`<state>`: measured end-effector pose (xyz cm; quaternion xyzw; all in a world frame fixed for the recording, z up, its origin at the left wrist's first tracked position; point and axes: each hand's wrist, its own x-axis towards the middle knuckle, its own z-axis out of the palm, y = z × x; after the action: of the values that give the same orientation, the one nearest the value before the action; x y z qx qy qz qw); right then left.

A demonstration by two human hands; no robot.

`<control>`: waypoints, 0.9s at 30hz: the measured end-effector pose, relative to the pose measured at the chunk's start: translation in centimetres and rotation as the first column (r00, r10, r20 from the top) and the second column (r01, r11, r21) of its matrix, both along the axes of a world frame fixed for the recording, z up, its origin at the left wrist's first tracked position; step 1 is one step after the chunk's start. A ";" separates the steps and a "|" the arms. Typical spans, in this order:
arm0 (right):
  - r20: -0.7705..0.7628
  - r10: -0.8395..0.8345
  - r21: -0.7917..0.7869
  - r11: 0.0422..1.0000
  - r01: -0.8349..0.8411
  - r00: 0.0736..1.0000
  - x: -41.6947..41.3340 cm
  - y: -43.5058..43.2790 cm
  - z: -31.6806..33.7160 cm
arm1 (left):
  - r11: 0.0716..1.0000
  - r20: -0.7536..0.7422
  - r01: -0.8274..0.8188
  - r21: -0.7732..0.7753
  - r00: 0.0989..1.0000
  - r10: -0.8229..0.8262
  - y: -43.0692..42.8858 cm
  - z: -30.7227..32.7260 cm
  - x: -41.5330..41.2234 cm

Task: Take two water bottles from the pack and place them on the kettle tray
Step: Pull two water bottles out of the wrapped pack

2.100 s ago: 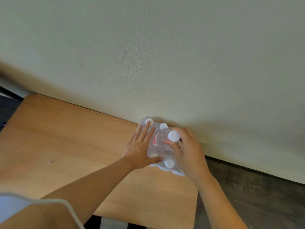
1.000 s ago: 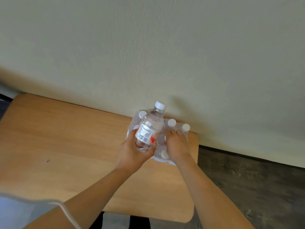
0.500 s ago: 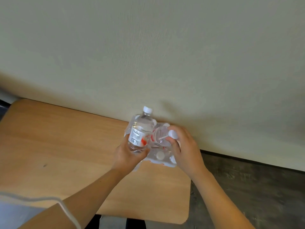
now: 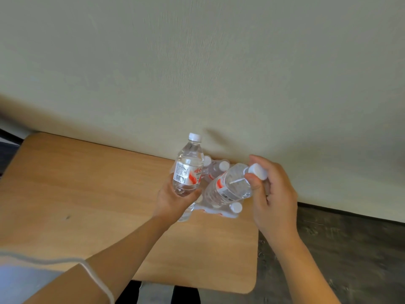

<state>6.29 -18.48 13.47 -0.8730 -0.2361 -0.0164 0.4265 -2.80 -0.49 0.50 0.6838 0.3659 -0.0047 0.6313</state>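
My left hand (image 4: 175, 200) grips a clear water bottle (image 4: 188, 167) by its lower part and holds it upright above the table; it has a white cap and a red-and-white label. My right hand (image 4: 274, 194) grips a second water bottle (image 4: 230, 185) at its white cap and neck. That bottle is tilted, its base pointing down-left over the pack. The plastic-wrapped pack (image 4: 219, 207) of several white-capped bottles stands on the table against the wall, partly hidden behind both held bottles. No kettle tray is in view.
The light wooden table (image 4: 98, 194) stretches to the left, and its rounded front-right corner lies near the bottom. A pale wall (image 4: 197, 73) rises directly behind the pack. Dark wood-pattern floor (image 4: 350, 249) shows to the right.
My right hand has pulled a second bottle up out of the pack and tilted it. My left hand has kept its first bottle upright.
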 end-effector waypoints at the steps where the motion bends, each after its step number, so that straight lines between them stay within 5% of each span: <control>1: -0.007 0.012 -0.006 1.000 -0.012 1.000 -0.1 0.1 -0.2 | 1.000 -0.003 0.009 0.014 1.000 -0.009 0.0 0.0 0.0; 7: 0.001 0.060 -0.011 0.998 -0.060 0.998 0.3 1.7 -2.0 | 0.998 0.004 0.028 0.057 1.000 -0.028 -0.1 -0.3 0.0; 18: -0.208 0.042 0.181 0.983 -0.004 0.977 0.7 7.3 -5.3 | 0.993 0.019 -0.027 0.115 1.000 0.025 -1.0 -0.4 0.0; 27: -0.520 0.014 0.212 0.971 0.114 0.854 0.2 5.5 -10.4 | 0.993 0.034 -0.102 0.066 0.994 0.100 -1.1 -1.0 0.1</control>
<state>6.48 -13.02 3.10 -0.7943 -0.0862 0.1798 0.5739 -2.67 -1.59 -0.47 0.6855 0.3904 0.0500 0.6126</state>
